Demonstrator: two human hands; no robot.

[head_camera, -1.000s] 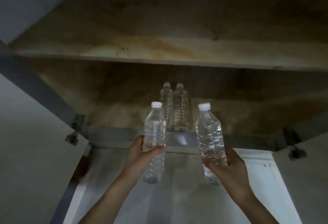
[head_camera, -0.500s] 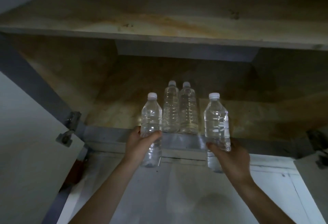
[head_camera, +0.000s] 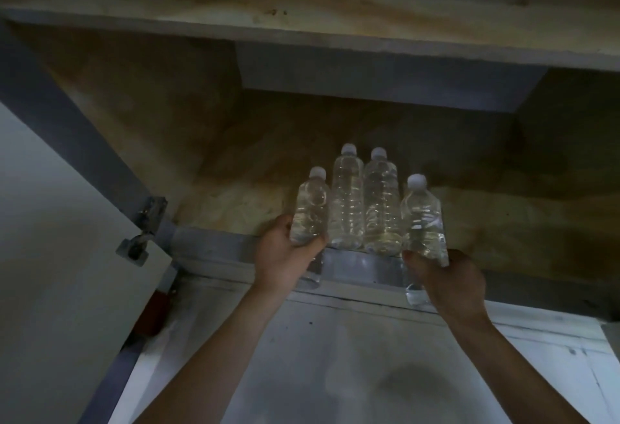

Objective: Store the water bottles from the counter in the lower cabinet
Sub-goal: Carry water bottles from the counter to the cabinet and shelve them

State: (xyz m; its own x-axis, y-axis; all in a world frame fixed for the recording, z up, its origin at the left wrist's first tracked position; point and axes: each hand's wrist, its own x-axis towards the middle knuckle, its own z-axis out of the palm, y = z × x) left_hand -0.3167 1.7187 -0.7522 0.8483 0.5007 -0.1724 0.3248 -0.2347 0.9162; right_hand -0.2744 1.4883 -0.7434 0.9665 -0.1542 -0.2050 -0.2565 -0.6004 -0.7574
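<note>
We look into an open lower cabinet with a worn wooden cabinet floor [head_camera: 235,202] and a shelf [head_camera: 302,4] above it. Two stored bottles [head_camera: 347,202] stand upright side by side near the front edge, at the centre of the view.

The left hand [head_camera: 281,255] grips a clear, white-capped left bottle [head_camera: 310,208] at nine o'clock of that pair, just beside it. The thumb curls across the bottle's lower body, the fingers wrap behind, and the base pokes out below the hand at six o'clock. The right hand [head_camera: 449,282] grips the right bottle [head_camera: 423,222] at three o'clock of the pair. Its fingers are curled round the lower third, and the base shows at the hand's nine o'clock. Both held bottles are upright, with their bases hanging in front of the grey front rail [head_camera: 214,245], so we judge them not yet set down.

The bottles look full of water, so each is probably fairly heavy for its size. The thin walls likely give under a hard squeeze, and the smooth plastic could slip. A firm, gentle hold around the lower or middle body seems soundest.

An open cabinet door [head_camera: 50,255] stands at nine o'clock.
</note>
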